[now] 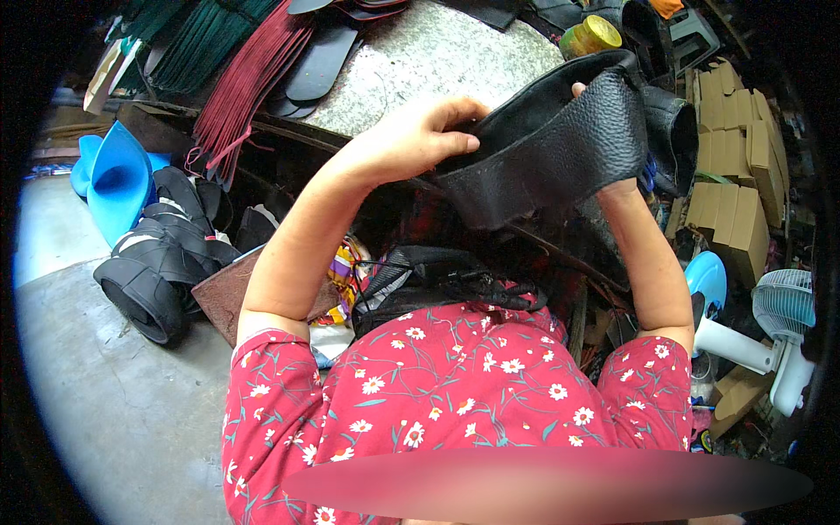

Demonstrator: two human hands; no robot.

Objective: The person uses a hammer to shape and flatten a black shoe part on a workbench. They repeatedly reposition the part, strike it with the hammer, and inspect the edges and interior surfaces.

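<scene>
Black leather piece (551,166) was held right of centre in the frame's upper half. Left-hand fingers (459,109) pinched its left edge; right-hand fingers (578,89) were mostly hidden by it, their closure impossible to tell.

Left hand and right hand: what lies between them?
The black pebbled piece spans the stretch between them, as the head view shows.
</scene>
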